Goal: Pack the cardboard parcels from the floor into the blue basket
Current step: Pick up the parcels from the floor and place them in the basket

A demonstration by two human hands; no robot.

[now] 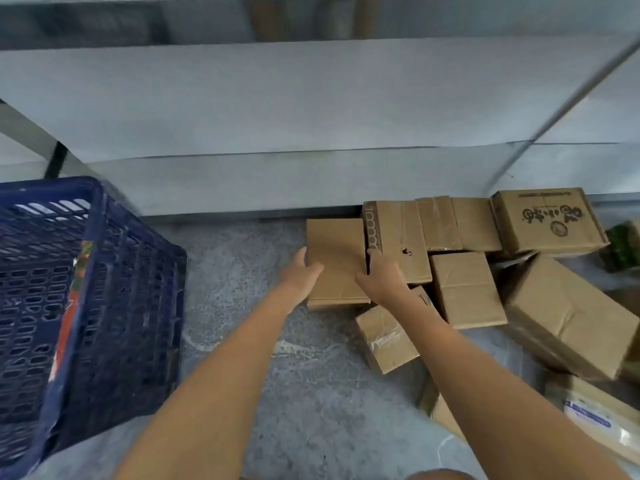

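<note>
A flat brown cardboard parcel (pixel 337 251) lies on the grey floor at the left end of a heap of parcels. My left hand (pixel 302 271) grips its left edge, thumb on top. My right hand (pixel 381 277) holds its right edge, fingers curled down between it and the neighbouring parcel (pixel 401 237). The blue basket (pixel 114 306), a slatted plastic crate, stands at the left with a colourful carton visible inside.
Several more cardboard parcels lie to the right, among them a printed box (pixel 547 225), a large box (pixel 568 317) and a small taped one (pixel 386 339). A grey metal shelf (pixel 311 133) runs along the back. Bare floor lies between basket and heap.
</note>
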